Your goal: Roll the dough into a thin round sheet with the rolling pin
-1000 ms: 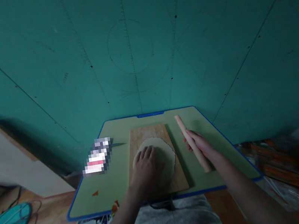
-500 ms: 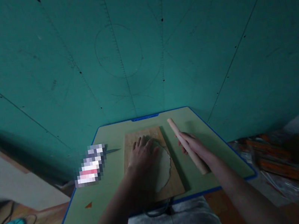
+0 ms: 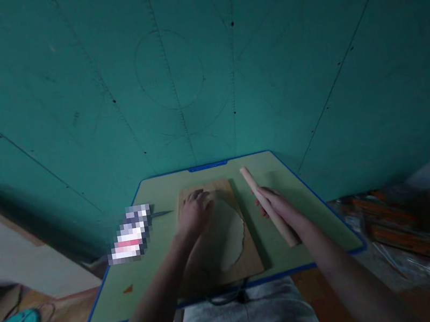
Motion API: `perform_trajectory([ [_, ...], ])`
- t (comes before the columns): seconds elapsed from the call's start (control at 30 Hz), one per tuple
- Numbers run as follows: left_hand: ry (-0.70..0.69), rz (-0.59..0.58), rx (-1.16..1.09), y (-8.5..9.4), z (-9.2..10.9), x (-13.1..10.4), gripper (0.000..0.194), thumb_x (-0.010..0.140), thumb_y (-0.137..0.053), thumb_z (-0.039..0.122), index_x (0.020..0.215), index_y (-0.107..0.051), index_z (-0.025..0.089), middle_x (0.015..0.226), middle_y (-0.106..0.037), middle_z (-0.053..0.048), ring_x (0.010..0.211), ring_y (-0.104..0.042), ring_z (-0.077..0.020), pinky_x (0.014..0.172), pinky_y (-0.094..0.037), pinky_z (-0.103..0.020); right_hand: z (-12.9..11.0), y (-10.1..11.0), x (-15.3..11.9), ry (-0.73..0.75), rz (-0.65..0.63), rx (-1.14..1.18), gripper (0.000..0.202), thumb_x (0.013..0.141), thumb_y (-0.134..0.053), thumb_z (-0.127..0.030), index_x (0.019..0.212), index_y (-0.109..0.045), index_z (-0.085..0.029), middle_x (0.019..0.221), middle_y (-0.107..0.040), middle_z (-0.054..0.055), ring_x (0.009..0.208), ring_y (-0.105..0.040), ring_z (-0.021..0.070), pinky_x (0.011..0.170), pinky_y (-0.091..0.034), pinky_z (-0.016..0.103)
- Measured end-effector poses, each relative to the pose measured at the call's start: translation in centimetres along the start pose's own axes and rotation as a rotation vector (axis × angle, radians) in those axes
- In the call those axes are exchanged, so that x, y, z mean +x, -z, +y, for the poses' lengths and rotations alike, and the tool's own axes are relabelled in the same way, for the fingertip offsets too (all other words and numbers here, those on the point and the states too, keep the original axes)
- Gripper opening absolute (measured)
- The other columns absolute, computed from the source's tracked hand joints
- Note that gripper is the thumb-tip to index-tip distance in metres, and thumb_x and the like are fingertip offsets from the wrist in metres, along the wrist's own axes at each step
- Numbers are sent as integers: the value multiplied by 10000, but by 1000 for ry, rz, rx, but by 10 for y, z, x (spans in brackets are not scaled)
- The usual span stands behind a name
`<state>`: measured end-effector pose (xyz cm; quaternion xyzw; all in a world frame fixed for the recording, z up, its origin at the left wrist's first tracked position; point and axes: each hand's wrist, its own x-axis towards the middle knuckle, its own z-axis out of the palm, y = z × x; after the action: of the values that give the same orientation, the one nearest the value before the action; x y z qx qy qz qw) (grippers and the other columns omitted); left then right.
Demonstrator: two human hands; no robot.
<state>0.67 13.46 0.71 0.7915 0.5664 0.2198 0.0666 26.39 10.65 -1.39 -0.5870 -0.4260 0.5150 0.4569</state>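
A flat, pale sheet of dough (image 3: 227, 235) with a ragged right edge lies on a wooden board (image 3: 251, 264). My left hand (image 3: 195, 213) is at the dough's far left part, its fingers bent and closed on the edge there; the fingertips are partly hidden. To the right of the board, my right hand (image 3: 277, 205) is wrapped round the middle of a wooden rolling pin (image 3: 248, 177). The pin slants over the table, apart from the dough.
The board rests on a small green table (image 3: 316, 232) with a blue rim, against a green wall (image 3: 193, 77). At the left are a knife (image 3: 161, 213), a blurred-out packet (image 3: 131, 234) and a small orange scrap (image 3: 128, 289). Clutter (image 3: 406, 234) lies on the floor at right.
My left hand has moved left over the dough, and its flat, spread fingers have bent in. More of the dough shows. My right hand and the rolling pin have hardly moved.
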Motion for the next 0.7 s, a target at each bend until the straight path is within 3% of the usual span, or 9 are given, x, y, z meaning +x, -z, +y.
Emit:
perform_trajectory([
  [0.17, 146, 154, -110, 43, -34, -31, 274, 921, -498, 347, 1027, -674, 166, 944, -773, -96, 835, -735, -222, 754, -580, -330, 0, 0, -1, 8, -15, 8, 272, 897, -542, -454, 929, -656, -209, 642, -644, -19, 425, -547, 114, 376, -425, 208],
  [0.37, 314, 325, -234, 100, -71, -99, 260, 826, -555, 430, 791, -670, 199, 727, -739, -21, 697, -709, -184, 652, -547, -269, -1, 3, 0, -9, -13, -2, 283, 880, -592, -481, 936, -660, -212, 634, -645, -20, 419, -551, 113, 375, -428, 207],
  [0.57, 465, 395, -232, 132, -95, -185, 286, 798, -590, 473, 778, -694, 208, 746, -756, -35, 715, -723, -204, 661, -583, -292, -1, 5, 1, -32, 4, -32, 270, 859, -605, -461, 950, -670, -215, 650, -649, -7, 424, -554, 123, 380, -443, 219],
  [0.7, 508, 325, -154, 141, -102, -231, 335, 788, -605, 528, 781, -724, 215, 831, -784, -66, 798, -742, -244, 751, -603, -350, 0, 7, 2, -64, 29, -24, 242, 841, -607, -424, 953, -687, -225, 645, -646, -12, 418, -547, 118, 372, -443, 217],
])
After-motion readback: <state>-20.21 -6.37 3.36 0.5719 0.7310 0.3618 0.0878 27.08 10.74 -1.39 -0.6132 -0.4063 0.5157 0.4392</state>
